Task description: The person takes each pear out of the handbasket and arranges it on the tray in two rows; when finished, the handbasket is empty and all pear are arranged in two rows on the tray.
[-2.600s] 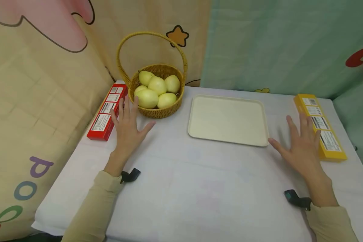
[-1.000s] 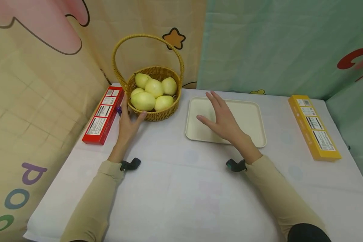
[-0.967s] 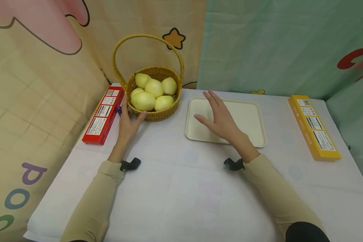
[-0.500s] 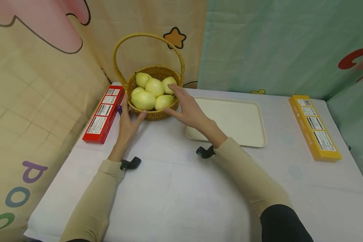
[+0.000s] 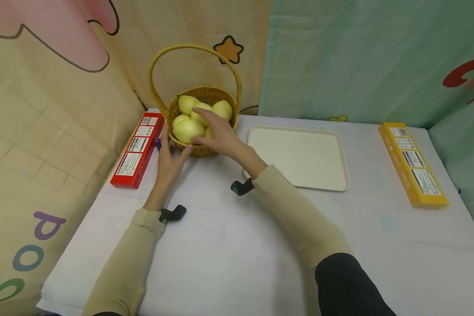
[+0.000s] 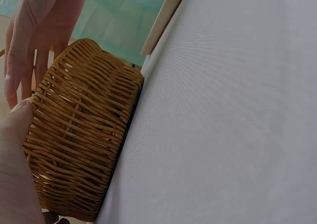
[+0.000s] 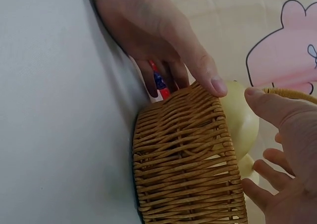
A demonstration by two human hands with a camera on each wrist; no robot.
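A round wicker basket with a tall arched handle stands at the back left of the table, filled with several pale yellow-green pears. My left hand holds its near left side; the right wrist view shows the thumb on the rim and the fingers against the outer wall. Over the front pears reaches my right hand, thumb and fingers spread. In the right wrist view, this hand has its fingers loosely bent near the pears, gripping none. It hides part of the right-hand pears in the head view.
Right of the basket lies a cream rectangular tray. A red box lies left of the basket, close to my left hand. Toward the right table edge is a yellow box. Curtains hang behind the white-covered table.
My right hand has moved left from above the tray to over the pears. My left hand, which came to the basket's side earlier, stays there. The basket stands where it was.
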